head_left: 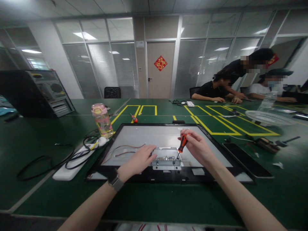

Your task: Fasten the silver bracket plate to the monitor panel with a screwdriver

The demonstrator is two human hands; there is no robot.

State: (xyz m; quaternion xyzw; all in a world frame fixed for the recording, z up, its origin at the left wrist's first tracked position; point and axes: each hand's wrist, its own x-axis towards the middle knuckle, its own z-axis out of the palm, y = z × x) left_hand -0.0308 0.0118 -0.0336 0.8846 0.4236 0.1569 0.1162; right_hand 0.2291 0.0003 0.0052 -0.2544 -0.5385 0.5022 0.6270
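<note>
An opened monitor panel (134,134) lies face down on the green table in front of me, its silver back exposed inside a black frame. Near its front edge sits a small metal bracket (166,158) with connector ports. My right hand (196,146) is closed around a screwdriver (182,144) with an orange-and-black handle, its tip down on the bracket's right side. My left hand (141,157) rests on the panel with its fingers against the bracket's left end. Thin coloured wires (127,149) run across the panel to the left of that hand.
A pink-lidded bottle (102,120) and black cables (60,157) over a white part (69,170) lie at left, a computer case (38,93) beyond. A black panel (245,158) lies at right. A second screwdriver (134,118) lies behind. Several people sit at the far right (223,88).
</note>
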